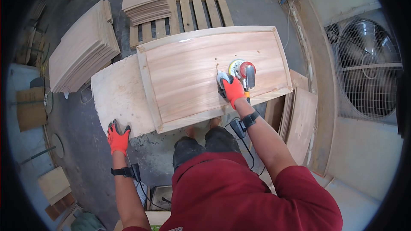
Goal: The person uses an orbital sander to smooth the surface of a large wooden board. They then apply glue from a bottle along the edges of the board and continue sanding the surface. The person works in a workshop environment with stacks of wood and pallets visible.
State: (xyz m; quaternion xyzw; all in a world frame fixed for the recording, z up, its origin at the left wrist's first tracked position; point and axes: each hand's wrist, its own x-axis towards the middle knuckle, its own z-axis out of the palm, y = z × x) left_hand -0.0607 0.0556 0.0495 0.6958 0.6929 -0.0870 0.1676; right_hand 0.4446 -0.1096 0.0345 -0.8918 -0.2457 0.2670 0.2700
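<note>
A framed wooden panel [184, 81] lies before me on top of a pale, rough-edged board [117, 85] that shows at its left. My right hand [232, 90], in a red glove with dark fingertips, is closed around a small whitish squeeze bottle [222, 78]. The bottle's narrow tip points at a small mark on the panel's face. Just right of it, a red-topped air sander [246, 70] with a yellow pad rests on the panel. My left hand [117, 137], gloved alike, is open with fingers spread at the near left edge of the pale board.
Stacked thin boards [85, 51] stand at the left. Behind the panel, another stack [146, 0] sits on a slatted pallet [199, 0]. A large caged fan [367, 66] is in the right wall, and boards [302, 117] lean near it.
</note>
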